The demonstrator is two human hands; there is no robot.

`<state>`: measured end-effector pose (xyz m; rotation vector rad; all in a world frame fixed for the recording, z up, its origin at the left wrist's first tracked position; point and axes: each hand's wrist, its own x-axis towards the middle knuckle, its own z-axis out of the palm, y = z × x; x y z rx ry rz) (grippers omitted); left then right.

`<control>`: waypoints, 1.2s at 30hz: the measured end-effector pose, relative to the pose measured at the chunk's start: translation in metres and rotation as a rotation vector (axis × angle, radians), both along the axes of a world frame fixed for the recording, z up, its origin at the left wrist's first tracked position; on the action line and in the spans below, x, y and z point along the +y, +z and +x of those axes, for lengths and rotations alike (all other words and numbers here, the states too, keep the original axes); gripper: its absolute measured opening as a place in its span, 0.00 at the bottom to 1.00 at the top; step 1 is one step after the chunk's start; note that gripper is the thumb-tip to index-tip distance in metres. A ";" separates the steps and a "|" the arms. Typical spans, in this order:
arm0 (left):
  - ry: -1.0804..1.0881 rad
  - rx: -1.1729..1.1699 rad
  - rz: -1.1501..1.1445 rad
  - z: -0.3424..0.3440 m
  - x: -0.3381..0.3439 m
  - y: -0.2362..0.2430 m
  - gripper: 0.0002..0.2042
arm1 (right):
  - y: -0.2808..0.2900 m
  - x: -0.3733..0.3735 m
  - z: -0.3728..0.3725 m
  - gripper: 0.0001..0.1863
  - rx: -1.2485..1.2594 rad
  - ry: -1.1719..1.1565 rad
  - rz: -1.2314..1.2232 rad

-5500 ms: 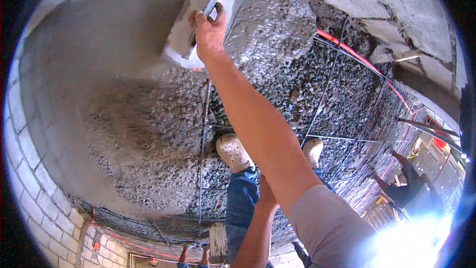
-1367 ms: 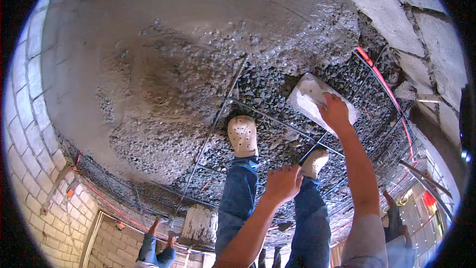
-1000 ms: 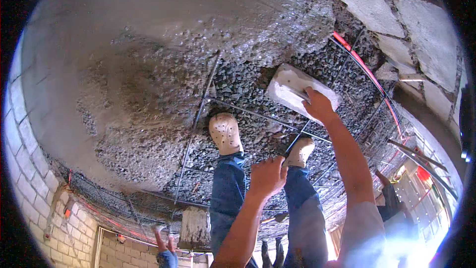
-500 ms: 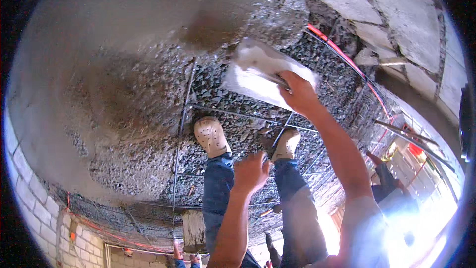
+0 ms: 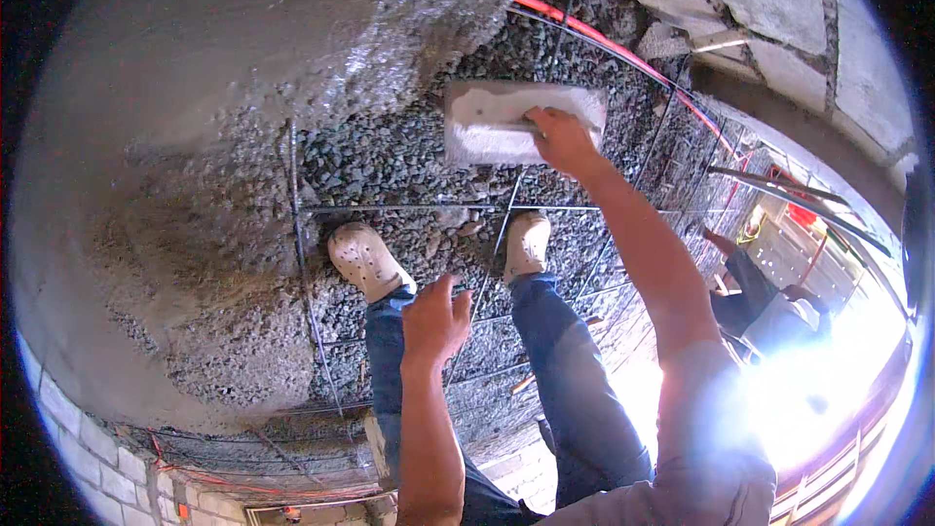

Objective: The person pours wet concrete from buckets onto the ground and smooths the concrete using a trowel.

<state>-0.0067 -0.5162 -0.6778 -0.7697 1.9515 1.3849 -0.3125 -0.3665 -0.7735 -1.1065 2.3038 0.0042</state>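
Note:
My right hand [image 5: 563,141] grips the handle of a broad rectangular finishing trowel [image 5: 477,144], its pale blade smeared with mortar. The trowel is over dark gravel [image 5: 351,158], to the right of the wet concrete [image 5: 175,49]. My left hand [image 5: 435,321] hangs above my left leg, fingers loosely bent and thumb apart, with nothing seen in it. Spread across the left side and top, the concrete is smooth farther out and rough at its edge beside the gravel.
Thin steel rebar [image 5: 409,206] crosses the gravel around my beige clogs [image 5: 362,255]. A red conduit [image 5: 594,37] runs below the block wall [image 5: 769,10]. Another person [image 5: 755,297] is at the right, near strong glare. More blockwork [image 5: 88,448] stands at lower left.
The trowel has levelled out from a slant and sits farther from the concrete edge. The view has shifted, and my left hand appears farther left.

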 end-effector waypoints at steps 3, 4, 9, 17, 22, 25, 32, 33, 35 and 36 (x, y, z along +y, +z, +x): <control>0.010 -0.054 0.048 -0.015 0.004 0.010 0.19 | 0.004 0.022 -0.027 0.18 0.069 -0.113 0.030; -0.008 -0.056 0.039 -0.017 0.006 0.010 0.19 | 0.011 0.023 -0.028 0.18 0.066 -0.132 0.022; 0.248 0.026 0.022 -0.002 0.032 -0.007 0.17 | 0.079 0.017 -0.010 0.21 -0.062 -0.195 -0.151; 0.162 -0.050 -0.063 -0.082 0.042 0.133 0.19 | 0.239 0.039 0.029 0.24 -0.157 -0.363 -0.440; 0.103 -0.094 -0.163 -0.079 -0.009 0.222 0.27 | 0.324 0.075 0.048 0.29 -0.230 -0.509 -0.327; -0.060 -0.090 -0.332 -0.080 -0.047 0.270 0.28 | 0.384 0.098 0.052 0.29 -0.233 -0.599 -0.349; -0.418 0.088 -0.318 -0.111 -0.134 0.396 0.26 | 0.571 0.173 0.116 0.27 0.048 -0.976 -0.295; -0.484 0.132 -0.339 -0.123 -0.133 0.423 0.26 | 0.592 0.189 0.137 0.27 0.066 -1.080 -0.296; -0.548 0.200 -0.355 -0.140 -0.127 0.461 0.25 | 0.606 0.222 0.190 0.28 0.136 -1.271 -0.275; -0.588 0.243 -0.356 -0.149 -0.128 0.471 0.25 | 0.604 0.237 0.219 0.29 0.139 -1.361 -0.213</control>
